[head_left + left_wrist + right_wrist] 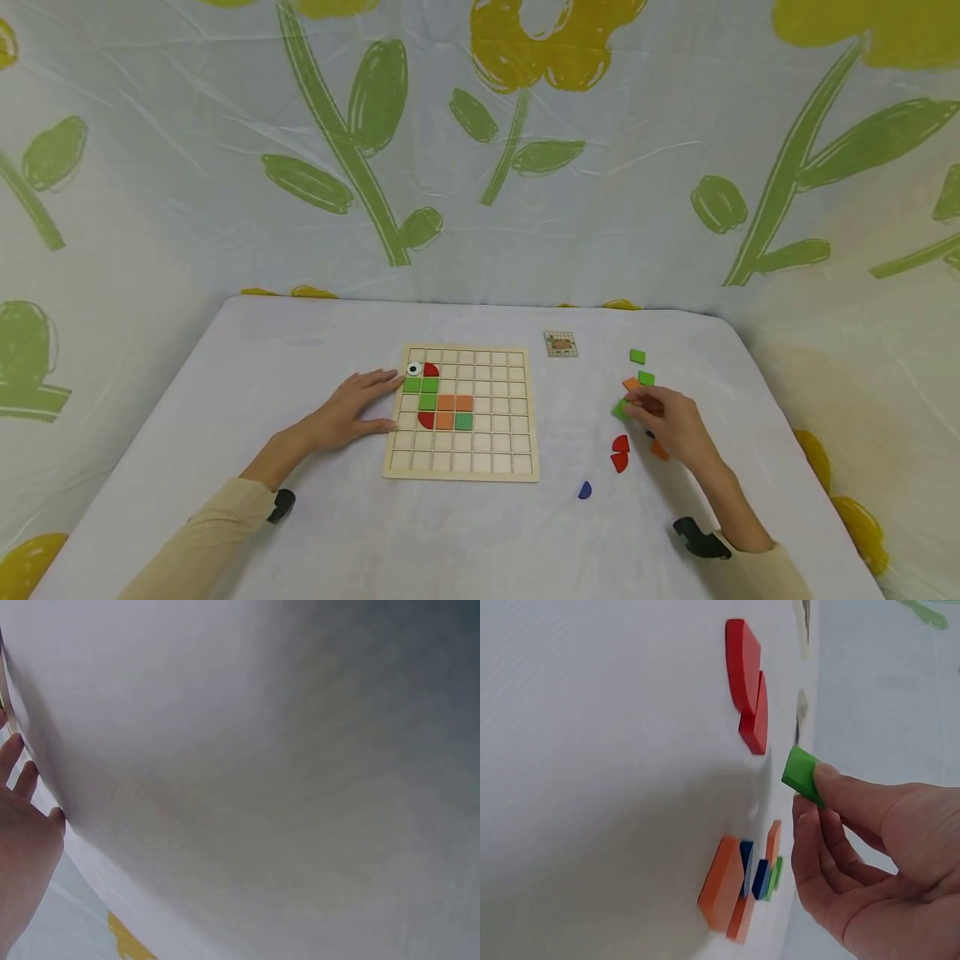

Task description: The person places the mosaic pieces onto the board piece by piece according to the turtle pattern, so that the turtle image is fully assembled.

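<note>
A wooden grid board (501,463) lies on the white table. On it, an eye disc (415,368), red quarter-round pieces (426,420), green squares (428,402), orange squares (445,420) and a teal square (463,422) fill cells at the left and middle. My left hand (341,417) rests at the board's left edge, fingers extended, thumb at the same edge lower down. To the right of the board, my right hand (671,423) pinches a green square tile (801,771) between thumb and fingers, held above the table in the right wrist view.
Around the right hand lie two red quarter-round pieces (743,666), orange tiles (723,883), dark blue pieces (760,880) and more green tiles (637,356). A blue half-round piece (585,490) sits nearer the front. A small picture card (561,344) lies behind, right of the board.
</note>
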Demonstrator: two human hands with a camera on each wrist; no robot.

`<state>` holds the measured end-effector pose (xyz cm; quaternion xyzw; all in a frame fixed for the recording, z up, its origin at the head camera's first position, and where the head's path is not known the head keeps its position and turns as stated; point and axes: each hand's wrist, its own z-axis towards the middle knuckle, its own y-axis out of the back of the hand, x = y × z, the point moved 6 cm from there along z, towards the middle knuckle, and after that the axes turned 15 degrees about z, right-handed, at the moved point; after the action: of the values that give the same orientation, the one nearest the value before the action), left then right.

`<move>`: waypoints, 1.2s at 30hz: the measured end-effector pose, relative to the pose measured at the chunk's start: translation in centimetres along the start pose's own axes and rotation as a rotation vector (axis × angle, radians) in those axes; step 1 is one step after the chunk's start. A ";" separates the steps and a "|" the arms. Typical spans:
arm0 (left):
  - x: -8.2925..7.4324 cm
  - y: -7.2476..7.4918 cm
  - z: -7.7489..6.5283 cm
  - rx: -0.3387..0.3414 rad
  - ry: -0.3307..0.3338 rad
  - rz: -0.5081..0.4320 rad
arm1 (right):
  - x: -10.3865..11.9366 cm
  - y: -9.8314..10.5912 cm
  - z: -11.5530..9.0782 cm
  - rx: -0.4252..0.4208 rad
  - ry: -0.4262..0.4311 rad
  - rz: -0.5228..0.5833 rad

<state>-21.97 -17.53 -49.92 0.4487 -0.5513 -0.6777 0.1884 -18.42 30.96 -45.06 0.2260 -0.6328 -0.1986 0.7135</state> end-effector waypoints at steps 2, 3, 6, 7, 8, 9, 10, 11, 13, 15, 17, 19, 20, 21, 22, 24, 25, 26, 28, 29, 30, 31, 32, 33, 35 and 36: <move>-0.1 0.0 0.0 0.004 0.001 0.002 | 0.3 -0.3 0.2 0.005 0.001 0.010; -0.1 0.0 0.0 0.005 0.002 0.005 | 0.4 -0.5 0.4 0.008 0.002 0.014; -0.2 0.2 -0.1 0.004 0.001 0.010 | 0.7 -1.2 0.9 0.014 -0.004 0.026; -0.2 0.2 -0.1 0.004 0.001 0.010 | 0.7 -1.5 1.0 0.015 -0.005 0.031; -0.3 0.2 -0.2 0.002 0.001 0.011 | 0.8 -1.8 1.2 0.017 -0.005 0.038; -0.3 0.3 -0.2 0.001 0.000 0.012 | 0.9 -2.1 1.4 0.017 -0.004 0.049; -0.4 0.3 -0.2 -0.003 -0.004 0.012 | 1.0 -2.4 1.5 0.018 0.002 0.055; -0.4 0.4 -0.2 -0.005 -0.006 0.015 | 1.2 -2.7 1.7 0.019 0.011 0.064; -0.5 0.4 -0.2 -0.010 -0.012 0.015 | 1.6 -3.3 2.1 0.019 0.032 0.084; -0.5 0.5 -0.2 -0.015 -0.018 0.018 | 2.1 -3.9 2.4 0.023 0.048 0.108; -0.5 0.5 -0.2 -0.016 -0.020 0.019 | 2.7 -4.5 2.8 0.031 0.060 0.126; -0.4 0.4 -0.1 -0.011 -0.015 0.020 | 3.2 -5.1 3.1 0.041 0.061 0.136; -0.3 0.4 -0.1 -0.011 -0.015 0.020 | 3.4 -5.5 3.2 0.049 0.059 0.143; -0.3 0.3 0.0 -0.006 -0.013 0.020 | 3.6 -5.8 3.4 0.054 0.062 0.151; -0.2 0.3 0.0 -0.007 -0.013 0.021 | 3.8 -6.2 3.5 0.060 0.061 0.156; -0.1 0.2 0.1 -0.003 -0.011 0.021 | 4.0 -6.8 3.8 0.070 0.062 0.162; -0.1 0.2 0.1 -0.005 -0.013 0.020 | 4.2 -7.1 3.9 0.075 0.061 0.172; -0.1 0.2 0.1 -0.008 -0.016 0.019 | 4.3 -7.4 4.0 0.079 0.064 0.181; -0.2 0.3 0.1 -0.010 -0.016 0.018 | 4.8 -8.0 4.2 0.088 0.071 0.192; -0.3 0.3 0.1 -0.010 -0.017 0.018 | 5.0 -8.4 4.3 0.093 0.075 0.197; -0.3 0.3 0.1 -0.011 -0.017 0.019 | 5.2 -8.7 4.4 0.098 0.076 0.206; -0.3 0.3 0.0 -0.012 -0.014 0.022 | 5.4 -9.1 4.5 0.103 0.081 0.212; -0.3 0.3 0.0 -0.009 -0.011 0.024 | 5.6 -9.5 4.7 0.109 0.086 0.216; -0.3 0.3 0.0 -0.006 -0.007 0.024 | 5.8 -9.9 4.8 0.116 0.091 0.219; -0.3 0.3 0.0 0.000 0.001 0.025 | 6.2 -10.6 5.0 0.128 0.097 0.225; -0.2 0.3 0.0 0.004 0.005 0.023 | 6.4 -11.0 5.1 0.136 0.097 0.229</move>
<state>-21.91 -17.42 -49.58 0.4446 -0.5574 -0.6731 0.1967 -22.72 17.96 -45.71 0.2095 -0.6312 -0.0613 0.7443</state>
